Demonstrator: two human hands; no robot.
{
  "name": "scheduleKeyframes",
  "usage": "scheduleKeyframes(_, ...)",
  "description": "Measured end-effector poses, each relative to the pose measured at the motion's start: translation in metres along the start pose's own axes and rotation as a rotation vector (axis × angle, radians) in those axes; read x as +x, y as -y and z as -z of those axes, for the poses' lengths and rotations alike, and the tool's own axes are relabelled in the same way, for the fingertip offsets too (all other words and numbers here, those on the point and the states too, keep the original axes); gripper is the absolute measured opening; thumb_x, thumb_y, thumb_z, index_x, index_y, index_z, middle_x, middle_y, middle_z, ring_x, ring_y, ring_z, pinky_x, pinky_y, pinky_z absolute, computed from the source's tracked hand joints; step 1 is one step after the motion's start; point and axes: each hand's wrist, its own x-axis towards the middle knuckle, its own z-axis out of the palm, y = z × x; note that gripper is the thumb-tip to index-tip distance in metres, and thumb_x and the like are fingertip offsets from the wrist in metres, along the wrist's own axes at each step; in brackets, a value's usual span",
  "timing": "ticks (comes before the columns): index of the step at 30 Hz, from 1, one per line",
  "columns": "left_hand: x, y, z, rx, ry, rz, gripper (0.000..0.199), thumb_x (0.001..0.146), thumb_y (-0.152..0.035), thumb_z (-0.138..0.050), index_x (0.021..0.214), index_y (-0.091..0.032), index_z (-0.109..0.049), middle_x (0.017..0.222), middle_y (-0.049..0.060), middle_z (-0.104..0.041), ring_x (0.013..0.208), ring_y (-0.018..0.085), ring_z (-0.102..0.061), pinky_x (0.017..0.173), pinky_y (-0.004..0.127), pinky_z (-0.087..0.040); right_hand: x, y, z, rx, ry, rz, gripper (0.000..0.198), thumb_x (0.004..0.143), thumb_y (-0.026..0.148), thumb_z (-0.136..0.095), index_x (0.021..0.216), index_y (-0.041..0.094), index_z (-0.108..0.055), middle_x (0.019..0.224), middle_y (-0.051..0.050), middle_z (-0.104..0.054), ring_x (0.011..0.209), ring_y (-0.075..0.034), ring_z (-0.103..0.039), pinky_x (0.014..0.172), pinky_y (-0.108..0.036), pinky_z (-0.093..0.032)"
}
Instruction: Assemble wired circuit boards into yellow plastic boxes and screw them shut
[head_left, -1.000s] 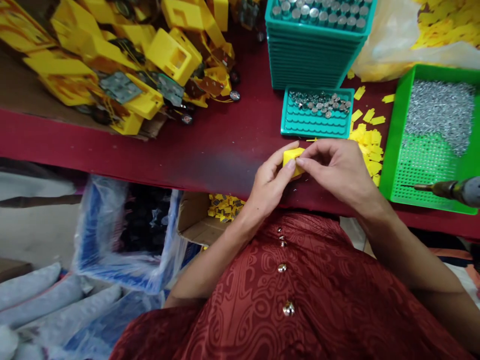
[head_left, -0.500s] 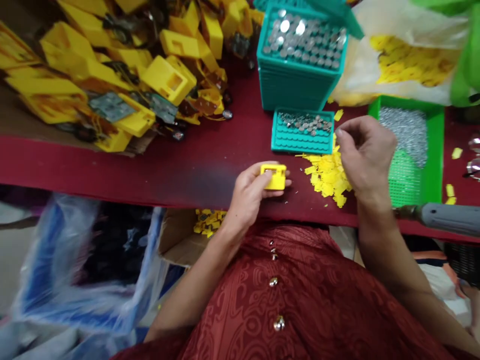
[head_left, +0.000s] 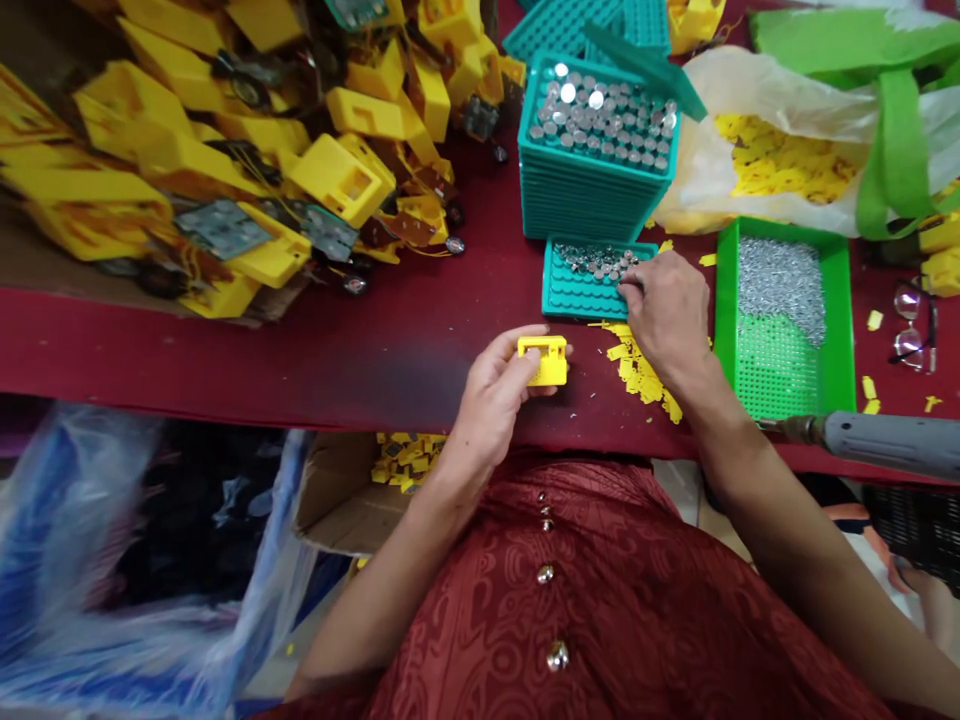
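My left hand [head_left: 495, 395] grips a small yellow plastic housing [head_left: 553, 374] with a rectangular opening, thumb laid over its left side. To the right, my right hand [head_left: 670, 312] reaches over the near right corner of a shallow teal tray [head_left: 577, 300]. Its thumb and forefinger are pinched together at the tray's edge; whatever sits between them is hidden. Small round silver metal pieces [head_left: 611, 263] lie along the tray's far part. Under and beside my right wrist spreads a pile of flat yellow plastic pieces [head_left: 636, 372].
A stack of teal trays [head_left: 592, 195] topped with silver discs stands behind. At right are a green bin [head_left: 841, 330] of small metal parts, a grey power screwdriver [head_left: 892, 440] and glasses [head_left: 909, 330]. Yellow housings [head_left: 341, 180] with wires heap at back left.
My right hand has moved left, from above the yellow pieces to the teal tray's right corner. My left hand still holds the housing, tilted slightly. The camera view has shifted a little.
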Motion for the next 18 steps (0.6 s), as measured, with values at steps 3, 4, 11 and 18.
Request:
scheduleKeyframes(3,0.000,0.003,0.000,-0.049,-0.012,0.016,0.032,0.086,-0.034,-0.079,0.113,-0.020,-0.071,0.105,0.007,-0.084,0.084,0.017,-0.077,0.076,0.029,-0.062,0.002,0.000,0.003,-0.015,-0.001,-0.003,0.016,0.093,0.026,-0.067,0.078,0.022,-0.063,0.092,-0.012,-0.063,0.098,-0.027,-0.059,0.100,-0.048,-0.051)
scheduleKeyframes(4,-0.001,0.003,-0.001,-0.067,-0.017,0.023,0.032,0.085,-0.033,-0.080,0.113,-0.020,-0.072,0.106,0.007,-0.083,0.085,0.017,-0.077,0.078,0.030,-0.062,0.003,0.002,0.006,-0.016,0.013,-0.013,0.016,0.093,0.026,-0.066,0.078,0.022,-0.062,0.093,-0.013,-0.064,0.100,-0.028,-0.060,0.102,-0.049,-0.050)
scheduleKeyframes(11,0.000,0.010,-0.005,-0.119,-0.015,0.019,0.036,0.082,-0.029,-0.078,0.116,-0.018,-0.072,0.112,0.008,-0.080,0.095,0.020,-0.075,0.084,0.034,-0.064,-0.033,0.047,0.035,0.273,0.019,0.029,0.008,0.092,0.028,-0.070,0.088,0.022,-0.074,0.096,-0.008,-0.072,0.090,-0.021,-0.064,0.087,-0.040,-0.055)
scheduleKeyframes(18,-0.004,0.016,-0.010,-0.055,0.020,-0.067,0.033,0.090,-0.031,-0.078,0.121,-0.020,-0.070,0.123,0.007,-0.077,0.110,0.021,-0.074,0.101,0.039,-0.063,-0.072,0.077,0.021,0.520,0.127,0.001,0.008,0.090,0.025,-0.075,0.087,0.021,-0.081,0.092,-0.004,-0.072,0.085,-0.015,-0.064,0.079,-0.031,-0.057)
